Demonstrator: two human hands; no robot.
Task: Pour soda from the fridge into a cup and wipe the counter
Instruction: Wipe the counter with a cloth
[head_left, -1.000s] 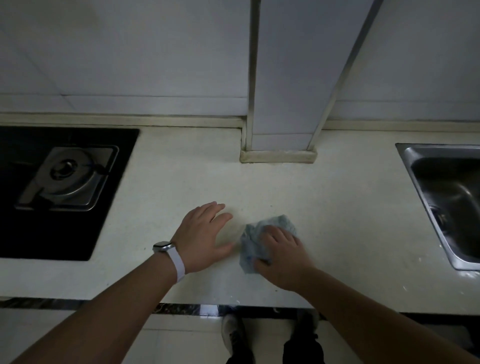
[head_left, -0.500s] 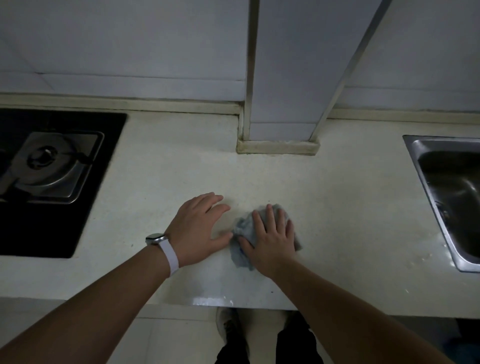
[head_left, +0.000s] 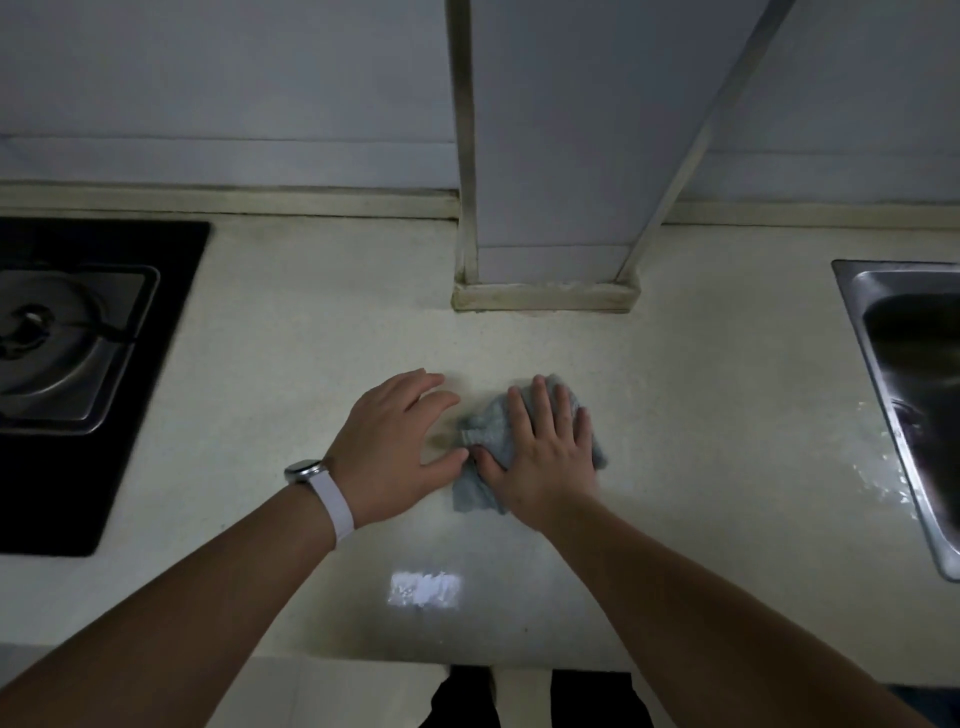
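A crumpled grey-blue cloth (head_left: 480, 431) lies on the pale counter (head_left: 701, 415) near the middle. My right hand (head_left: 545, 457) presses flat on top of it, fingers spread, covering most of it. My left hand (head_left: 395, 447) rests palm down on the bare counter just left of the cloth, fingers apart, thumb almost touching the cloth's edge; a white-banded watch sits on that wrist. No soda or cup is in view.
A black gas hob (head_left: 78, 364) with a steel burner fills the left. A steel sink (head_left: 914, 395) is set in at the right, with wet streaks (head_left: 878, 467) beside it. A boxed column (head_left: 545, 296) stands on the counter behind the hands.
My right hand has flattened over the cloth and pushed it a little forward and left. The left hand stays planted on the counter. The view has shifted slightly.
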